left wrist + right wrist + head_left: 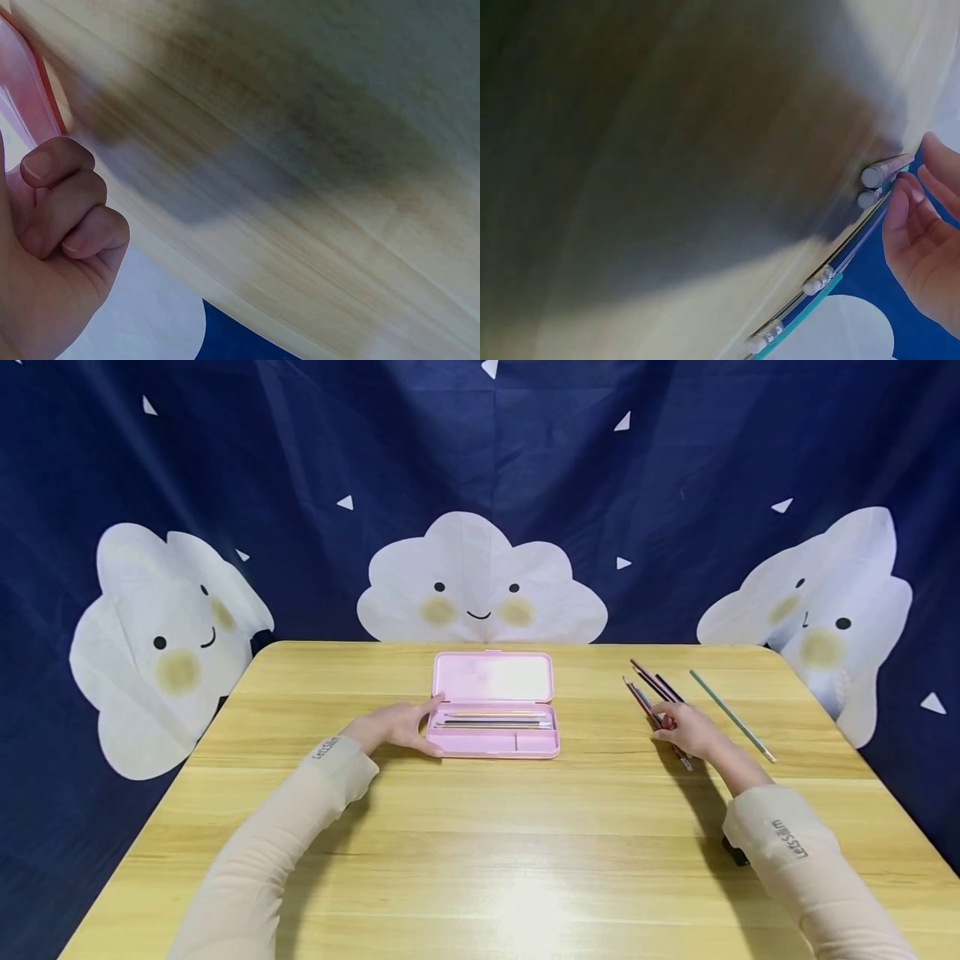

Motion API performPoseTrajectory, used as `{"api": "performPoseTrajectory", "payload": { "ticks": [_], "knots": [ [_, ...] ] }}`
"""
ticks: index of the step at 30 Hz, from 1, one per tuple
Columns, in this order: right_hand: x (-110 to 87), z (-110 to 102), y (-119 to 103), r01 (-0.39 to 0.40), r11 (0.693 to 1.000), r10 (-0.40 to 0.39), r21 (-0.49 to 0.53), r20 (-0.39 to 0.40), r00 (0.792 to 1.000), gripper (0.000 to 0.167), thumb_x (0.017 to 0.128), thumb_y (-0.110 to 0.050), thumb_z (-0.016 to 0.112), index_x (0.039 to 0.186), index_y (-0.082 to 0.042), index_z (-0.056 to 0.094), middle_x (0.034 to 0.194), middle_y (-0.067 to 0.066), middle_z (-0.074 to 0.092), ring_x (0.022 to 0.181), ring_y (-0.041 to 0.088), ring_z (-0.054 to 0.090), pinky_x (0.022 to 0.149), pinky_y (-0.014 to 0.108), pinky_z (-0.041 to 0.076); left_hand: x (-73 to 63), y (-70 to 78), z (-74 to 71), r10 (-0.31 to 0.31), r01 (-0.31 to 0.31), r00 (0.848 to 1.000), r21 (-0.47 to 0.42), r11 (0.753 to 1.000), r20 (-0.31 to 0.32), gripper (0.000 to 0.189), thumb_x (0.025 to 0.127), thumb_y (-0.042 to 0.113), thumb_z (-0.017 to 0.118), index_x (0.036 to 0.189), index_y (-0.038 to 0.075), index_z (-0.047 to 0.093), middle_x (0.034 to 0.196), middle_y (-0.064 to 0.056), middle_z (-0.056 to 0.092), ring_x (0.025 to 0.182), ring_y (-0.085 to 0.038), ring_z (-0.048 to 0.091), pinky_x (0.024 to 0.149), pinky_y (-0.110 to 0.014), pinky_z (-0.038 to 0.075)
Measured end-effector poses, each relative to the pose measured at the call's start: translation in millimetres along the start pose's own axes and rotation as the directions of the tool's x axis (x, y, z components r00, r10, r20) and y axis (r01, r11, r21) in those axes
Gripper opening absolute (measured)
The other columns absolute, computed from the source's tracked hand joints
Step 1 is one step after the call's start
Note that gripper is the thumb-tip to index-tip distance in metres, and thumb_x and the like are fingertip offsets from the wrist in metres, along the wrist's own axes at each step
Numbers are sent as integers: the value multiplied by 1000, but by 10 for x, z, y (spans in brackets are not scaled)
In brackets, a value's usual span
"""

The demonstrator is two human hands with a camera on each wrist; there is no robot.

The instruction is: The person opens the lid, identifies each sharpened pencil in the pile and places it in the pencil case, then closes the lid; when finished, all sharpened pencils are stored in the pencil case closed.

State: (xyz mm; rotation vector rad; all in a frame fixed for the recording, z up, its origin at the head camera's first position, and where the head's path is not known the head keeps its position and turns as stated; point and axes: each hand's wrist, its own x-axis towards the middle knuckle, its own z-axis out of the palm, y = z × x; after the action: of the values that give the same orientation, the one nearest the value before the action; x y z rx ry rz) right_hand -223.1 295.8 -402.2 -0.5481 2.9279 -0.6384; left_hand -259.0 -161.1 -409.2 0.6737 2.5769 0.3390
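A pink pencil case [493,743] lies with its lid up on the table, several pencils [491,724] lying lengthwise in its long compartment. My left hand [393,727] holds the case's left end, thumb at the near corner and index finger by the hinge side. In the left wrist view, the other fingers [71,199] curl into the palm beside the case [26,79]. On the right, my right hand [692,731] pinches pencils [637,693] from a small loose group. White eraser ends of two pencils [874,177] poke out near the fingertips [898,196] in the right wrist view.
A green pencil [731,716] lies slanted on the table, right of my right hand. Dark pencils [667,687] lie just beyond that hand. Behind the wooden table [465,852] hangs a dark blue cloth [300,443] with white clouds.
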Motion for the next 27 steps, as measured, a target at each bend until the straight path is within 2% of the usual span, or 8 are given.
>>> {"api": "performPoseTrajectory", "payload": {
  "ticks": [5,13,19,27],
  "knots": [
    [-3,42,6,25,999,-25,-46,7,1000,35,76,4,66,108,13,55,71,5,49,65,17,44,61,35,38,7,4,-4,2,-2,1000,3,1000,-5,109,71,55,69,148,10,7,139,-27,34,124,-35,39,103,-43,31],
    [40,90,-18,17,999,-15,-42,59,998,36,74,13,60,110,10,54,73,7,50,67,18,45,61,33,39,9,-6,2,-7,7,1000,-4,1000,7,111,70,57,69,148,10,6,140,-26,34,125,-34,39,103,-43,31],
    [39,116,-17,30,998,-29,-47,33,999,38,72,14,56,110,11,54,73,7,53,67,19,47,61,33,40,22,-30,16,4,-4,1000,5,1000,5,112,69,60,68,147,9,5,141,-25,33,125,-34,38,103,-43,30],
    [49,130,-41,63,998,-62,-7,35,997,35,75,14,52,109,12,53,72,7,52,65,17,44,59,31,36,10,-20,8,-3,3,1000,-5,1000,3,112,69,59,68,148,10,6,140,-25,34,125,-35,39,103,-44,31]
  ]
}}
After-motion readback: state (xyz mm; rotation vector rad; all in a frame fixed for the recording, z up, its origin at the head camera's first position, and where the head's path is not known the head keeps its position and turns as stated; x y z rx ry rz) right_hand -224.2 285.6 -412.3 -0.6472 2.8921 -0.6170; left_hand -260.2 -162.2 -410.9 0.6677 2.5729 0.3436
